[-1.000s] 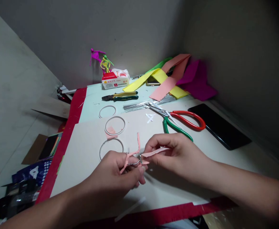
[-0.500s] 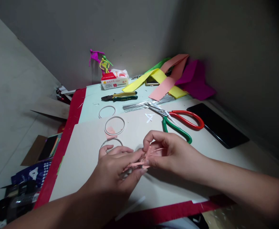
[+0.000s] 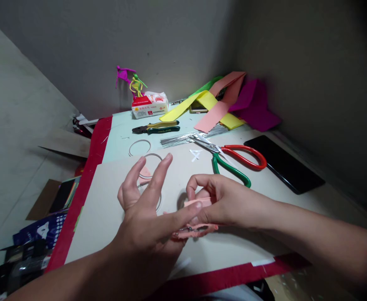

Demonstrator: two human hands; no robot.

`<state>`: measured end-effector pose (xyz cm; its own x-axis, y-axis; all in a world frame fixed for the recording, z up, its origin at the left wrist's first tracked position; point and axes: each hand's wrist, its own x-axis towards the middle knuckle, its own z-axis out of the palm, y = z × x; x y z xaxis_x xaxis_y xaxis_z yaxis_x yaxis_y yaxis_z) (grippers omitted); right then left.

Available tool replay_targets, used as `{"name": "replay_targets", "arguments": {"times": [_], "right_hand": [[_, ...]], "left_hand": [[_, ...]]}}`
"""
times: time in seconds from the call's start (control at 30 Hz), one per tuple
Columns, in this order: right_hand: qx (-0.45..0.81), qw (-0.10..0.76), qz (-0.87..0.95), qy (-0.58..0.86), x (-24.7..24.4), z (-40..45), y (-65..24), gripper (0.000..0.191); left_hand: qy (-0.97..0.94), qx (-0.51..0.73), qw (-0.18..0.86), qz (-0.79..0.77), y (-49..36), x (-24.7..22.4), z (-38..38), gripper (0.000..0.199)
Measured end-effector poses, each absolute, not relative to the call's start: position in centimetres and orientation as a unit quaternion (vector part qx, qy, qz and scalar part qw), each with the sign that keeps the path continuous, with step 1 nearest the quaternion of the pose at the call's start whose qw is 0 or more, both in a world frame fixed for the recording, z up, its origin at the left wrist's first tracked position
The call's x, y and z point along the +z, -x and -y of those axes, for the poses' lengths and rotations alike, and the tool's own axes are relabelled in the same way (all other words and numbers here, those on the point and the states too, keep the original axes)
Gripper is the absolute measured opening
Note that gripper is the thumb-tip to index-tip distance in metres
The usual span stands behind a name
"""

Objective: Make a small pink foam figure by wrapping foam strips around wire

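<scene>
Over the counter (image 3: 91, 228), toward its front edge, the left hand (image 3: 141, 228) has its upper fingers spread, thumb and lower fingers seemingly pinching; the right hand (image 3: 229, 205) pinches too. Between them is a peach-wrapped wire frame (image 3: 196, 230), probably light and bendable, best held at the wrapped joint. The peach strip (image 3: 204, 202) in the right grip looks soft, easily creased.

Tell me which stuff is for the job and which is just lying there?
For the job, it seems:
held pink-wrapped wire
held pink strip
probably loose wires, pink paper, scissors, pliers

Just lying about, I think:
black flat device
little figures
red-and-white box
white scraps
</scene>
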<state>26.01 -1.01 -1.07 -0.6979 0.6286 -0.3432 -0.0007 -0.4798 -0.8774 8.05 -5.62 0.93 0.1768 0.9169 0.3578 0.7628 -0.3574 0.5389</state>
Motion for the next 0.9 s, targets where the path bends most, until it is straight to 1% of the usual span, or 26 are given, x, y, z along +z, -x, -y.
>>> {"name": "replay_targets", "arguments": {"times": [0.07, 0.13, 0.2, 0.27, 0.3, 0.37, 0.4, 0.43, 0.47, 0.5, 0.53, 0.57, 0.6, 0.67, 0.7, 0.73, 0.8, 0.9], "right_hand": [[0.804, 0.176, 0.464, 0.328, -1.0, 1.0, -26.0, 0.036], [0.811, 0.157, 0.463, 0.323, -0.8, 0.9, -26.0, 0.036], [0.81, 0.148, 0.468, 0.322, -0.7, 0.9, -26.1, 0.036], [0.804, 0.155, 0.473, 0.326, -0.8, 0.9, -26.1, 0.036], [0.8, 0.165, 0.475, 0.327, -0.9, 0.9, -26.1, 0.037], [0.795, 0.18, 0.481, 0.324, -1.1, 0.9, -26.1, 0.035], [0.791, 0.18, 0.487, 0.322, -1.2, 0.9, -26.0, 0.034], [0.787, 0.175, 0.496, 0.323, -1.2, 0.9, -25.9, 0.031], [0.78, 0.17, 0.507, 0.326, -1.2, 0.9, -25.9, 0.027], [0.763, 0.174, 0.523, 0.337, -1.1, 0.9, -25.8, 0.022], [0.73, 0.192, 0.549, 0.359, -1.0, 0.8, -25.9, 0.017], [0.677, 0.23, 0.583, 0.386, -0.8, 0.8, -25.9, 0.012], [0.606, 0.286, 0.618, 0.41, -0.5, 0.7, -26.1, 0.008], [0.444, 0.409, 0.673, 0.427, -0.1, 0.7, -26.4, 0.009], [0.374, 0.456, 0.695, 0.413, 0.1, 0.7, -26.6, 0.011], [0.322, 0.485, 0.715, 0.386, 0.2, 0.7, -26.7, 0.012], [0.262, 0.494, 0.762, 0.326, 0.2, 0.9, -26.7, 0.012], [0.224, 0.465, 0.808, 0.283, -0.1, 1.2, -26.3, 0.011]], "left_hand": [[-0.706, 0.33, 0.143, -0.61, -8.5, 0.8, 5.8, 0.064], [-0.67, 0.33, 0.19, -0.637, -8.4, 0.8, 5.7, 0.072], [-0.653, 0.32, 0.28, -0.627, -7.8, 1.1, 5.3, 0.066], [-0.677, 0.283, 0.367, -0.572, -7.0, 1.7, 4.8, 0.06], [-0.696, 0.284, 0.381, -0.538, -6.7, 2.0, 4.5, 0.053], [-0.74, 0.281, 0.403, -0.46, -6.1, 2.6, 4.1, 0.02], [-0.755, 0.274, 0.414, -0.428, -6.0, 2.8, 3.9, 0.012], [-0.763, 0.263, 0.427, -0.407, -5.9, 3.0, 3.7, 0.01], [-0.765, 0.253, 0.441, -0.395, -5.8, 3.1, 3.5, 0.012], [-0.75, 0.243, 0.456, -0.412, -5.8, 3.2, 3.4, 0.014], [-0.729, 0.24, 0.471, -0.435, -5.8, 3.3, 3.3, 0.014], [-0.7, 0.244, 0.48, -0.47, -5.7, 3.3, 3.2, 0.014], [-0.666, 0.251, 0.488, -0.505, -5.7, 3.3, 3.2, 0.013], [-0.602, 0.272, 0.509, -0.552, -5.6, 3.2, 3.1, 0.014], [-0.579, 0.279, 0.522, -0.562, -5.5, 3.1, 3.1, 0.014], [-0.562, 0.286, 0.535, -0.562, -5.5, 3.0, 3.0, 0.013], [-0.55, 0.294, 0.554, -0.551, -5.6, 2.8, 2.9, 0.01], [-0.555, 0.315, 0.549, -0.54, -5.8, 2.8, 2.8, 0.006]]}}
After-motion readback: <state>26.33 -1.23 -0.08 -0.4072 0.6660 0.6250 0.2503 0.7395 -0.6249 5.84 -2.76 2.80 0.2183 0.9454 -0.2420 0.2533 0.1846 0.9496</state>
